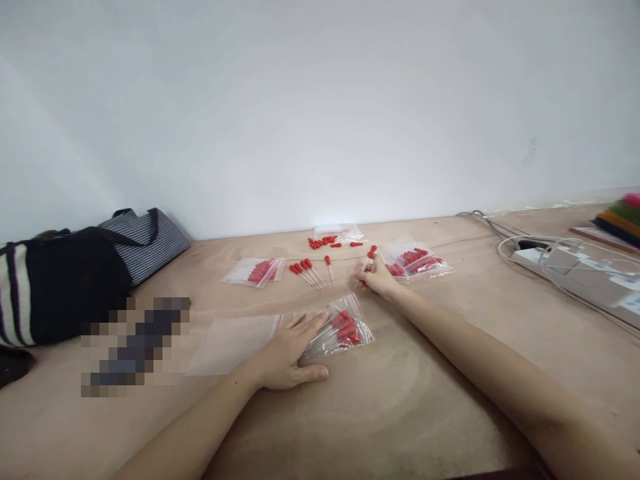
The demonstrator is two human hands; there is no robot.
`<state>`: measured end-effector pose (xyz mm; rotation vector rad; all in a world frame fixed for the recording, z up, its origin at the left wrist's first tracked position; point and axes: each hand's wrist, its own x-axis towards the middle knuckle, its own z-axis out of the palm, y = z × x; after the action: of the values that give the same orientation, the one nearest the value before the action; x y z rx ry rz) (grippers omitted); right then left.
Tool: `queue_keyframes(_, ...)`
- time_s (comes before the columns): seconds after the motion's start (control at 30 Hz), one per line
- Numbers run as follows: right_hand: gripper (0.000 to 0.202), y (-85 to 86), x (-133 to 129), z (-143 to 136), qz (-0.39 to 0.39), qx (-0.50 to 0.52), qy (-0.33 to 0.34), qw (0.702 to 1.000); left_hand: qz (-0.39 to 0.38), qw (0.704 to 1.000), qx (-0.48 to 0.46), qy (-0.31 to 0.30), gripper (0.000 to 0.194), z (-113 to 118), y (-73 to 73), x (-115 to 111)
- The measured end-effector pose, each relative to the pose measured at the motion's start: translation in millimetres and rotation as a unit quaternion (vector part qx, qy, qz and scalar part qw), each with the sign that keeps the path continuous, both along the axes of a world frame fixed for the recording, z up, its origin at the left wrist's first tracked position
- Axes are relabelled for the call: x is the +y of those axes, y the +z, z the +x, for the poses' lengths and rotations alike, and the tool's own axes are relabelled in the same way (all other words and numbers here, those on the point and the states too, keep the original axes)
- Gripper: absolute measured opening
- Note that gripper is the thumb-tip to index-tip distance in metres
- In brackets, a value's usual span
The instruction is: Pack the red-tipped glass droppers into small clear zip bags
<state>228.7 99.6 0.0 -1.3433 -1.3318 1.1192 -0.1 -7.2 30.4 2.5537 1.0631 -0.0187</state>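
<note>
I will use a clock face lying on the table [430, 407], with twelve o'clock away from me. My right hand [379, 276] has its thumb and fingertips closed narrowly on one red-topped dropper [372, 251], and the red bulb is pointing to about one o'clock. If the tip touches the table, I cannot tell. My left hand [283, 357] is wide and palm down, with the thumb held apart. Its fingers lie over the near-left part of the filled bag [367, 328], where several droppers are inside, with their red bulbs toward two o'clock. From my left hand, the flat bag [220, 343] is at nine o'clock, and I can see no dropper in it.

From my right hand, a single dropper [328, 261] is at nine o'clock, and four droppers [303, 265] lie together a little farther the same way. The loose red bulbs [320, 243] are at about ten o'clock, and just beside my hand, at two o'clock, there are more bags [404, 248] of droppers.

I judge that this is the step of gripping one dropper. A move from here calls for a light pinch, because the stem looks thin, and for steady left fingers, so that the bag does not slide.
</note>
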Motion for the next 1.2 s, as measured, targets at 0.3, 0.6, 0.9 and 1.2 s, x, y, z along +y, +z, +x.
queue_keyframes(0.3, 0.035, -9.2, -66.1, 37.4, 0.005, 0.225, 0.014, 0.974, -0.002, 1.0, 0.012, 0.011, 0.084, -1.6, -2.9, 3.0)
queue_keyframes(0.6, 0.05, -13.2, -69.6, 14.7, 0.029, 0.267, -0.025, 0.963, 0.004, 1.0, -0.003, -0.012, 0.078, 1.2, 1.0, 2.1)
queue_keyframes(0.9, 0.035, -8.4, -71.0, 1.0, -0.041, 0.236, 0.133, 0.962, 0.002, 1.0, -0.011, 0.012, 0.086, 0.0, -2.3, 1.5)
queue_keyframes(1.2, 0.039, -0.9, -71.1, 4.5, -0.045, 0.046, 0.224, 0.973, -0.012, 0.999, -0.002, 0.03, 0.09, 0.6, -0.8, -0.7)
